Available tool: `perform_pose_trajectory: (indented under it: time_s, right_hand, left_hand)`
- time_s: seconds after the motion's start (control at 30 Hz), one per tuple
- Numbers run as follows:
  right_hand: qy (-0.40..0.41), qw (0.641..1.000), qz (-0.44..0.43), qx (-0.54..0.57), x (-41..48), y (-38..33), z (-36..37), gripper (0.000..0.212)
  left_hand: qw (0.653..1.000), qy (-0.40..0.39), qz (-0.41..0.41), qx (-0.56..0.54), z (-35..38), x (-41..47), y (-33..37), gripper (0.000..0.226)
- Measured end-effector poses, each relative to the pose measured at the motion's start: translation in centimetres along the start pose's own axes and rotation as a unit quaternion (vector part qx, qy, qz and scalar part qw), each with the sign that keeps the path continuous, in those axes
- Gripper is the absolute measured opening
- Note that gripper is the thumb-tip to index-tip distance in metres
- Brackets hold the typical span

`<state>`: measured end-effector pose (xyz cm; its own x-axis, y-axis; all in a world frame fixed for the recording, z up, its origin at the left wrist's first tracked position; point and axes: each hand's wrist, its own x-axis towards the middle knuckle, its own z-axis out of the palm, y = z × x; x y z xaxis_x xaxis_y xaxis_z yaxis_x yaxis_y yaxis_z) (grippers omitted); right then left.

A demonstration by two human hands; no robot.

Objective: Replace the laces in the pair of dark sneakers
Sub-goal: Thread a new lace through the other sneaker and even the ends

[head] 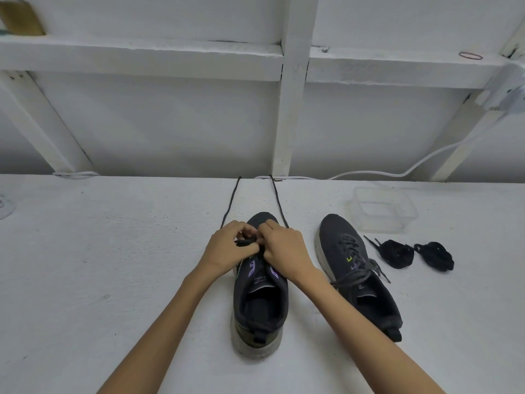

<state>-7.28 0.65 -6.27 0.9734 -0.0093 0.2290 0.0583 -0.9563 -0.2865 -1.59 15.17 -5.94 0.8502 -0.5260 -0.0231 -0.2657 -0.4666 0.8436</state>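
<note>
On the white table (113, 251) we see the left hand (227, 247), fingers curled, pinching a black lace (230, 204) at the eyelets of the middle sneaker (260, 305), which stands with its heel near and its toe far. The lace's two free ends run straight away to the table's far edge. The right hand (284, 248) meets the left over the forefoot, its fingertips bent onto the same lace. Just right of it lies the second sneaker (352, 268), still laced in grey. Farther right we find a clear container (383, 209) and, nearer, two bundled black laces (396, 253).
</note>
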Motion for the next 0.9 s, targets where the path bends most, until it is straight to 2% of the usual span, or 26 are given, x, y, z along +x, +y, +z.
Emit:
perform_pose_trajectory:
  time_s: [0.07,0.13,0.17,0.27,0.3,0.33,0.4,0.5,0.57,0.77,0.9]
  right_hand:
    - [0.001,0.992,0.075,0.100,0.2,0.2,-0.1,0.011]
    - [0.027,0.957,0.158,0.242,0.3,0.1,-0.2,0.015]
    - [0.046,0.923,0.197,0.327,0.2,0.1,-0.2,0.018]
    - [0.075,0.785,0.275,0.549,-0.1,-0.1,-0.3,0.020]
    - [0.073,0.764,0.277,0.579,-0.3,-0.2,-0.5,0.019]
    - [0.067,0.760,0.270,0.587,-0.4,-0.2,-0.7,0.017]
    - [0.057,0.776,0.248,0.577,-0.5,-0.2,-1.2,0.013]
    - [0.064,0.792,0.236,0.559,-0.5,0.3,-1.4,0.010]
    - [0.073,0.806,0.228,0.541,-0.6,0.6,-1.2,0.015]
    - [0.078,0.884,0.160,0.433,-0.1,1.0,-1.2,0.027]
    - [0.070,0.890,0.144,0.426,0.0,1.1,-1.2,0.027]
  left_hand:
    - [1.000,0.008,0.001,0.006,-0.1,-0.1,0.0,0.027]
    - [1.000,0.017,0.003,0.003,-0.1,-0.3,-0.1,0.026]
    - [1.000,0.020,0.005,0.004,-0.1,-0.3,-0.1,0.024]
    - [0.999,0.036,0.029,0.021,0.3,-0.7,-0.2,0.021]
    - [0.998,0.048,0.040,0.027,0.5,-0.7,-0.2,0.020]
    - [0.996,0.064,0.052,0.034,0.7,-0.8,-0.3,0.017]
    - [0.993,0.099,0.066,0.025,1.1,-0.7,-0.5,0.010]
    - [0.990,0.133,0.041,-0.030,1.6,-0.7,-0.7,0.004]
    - [0.988,0.143,0.024,-0.056,2.1,-0.8,-0.8,0.004]
    - [0.988,0.146,0.048,-0.025,2.5,-1.1,-1.1,0.006]
    - [0.984,0.154,0.086,0.018,2.3,-1.0,-1.1,0.005]
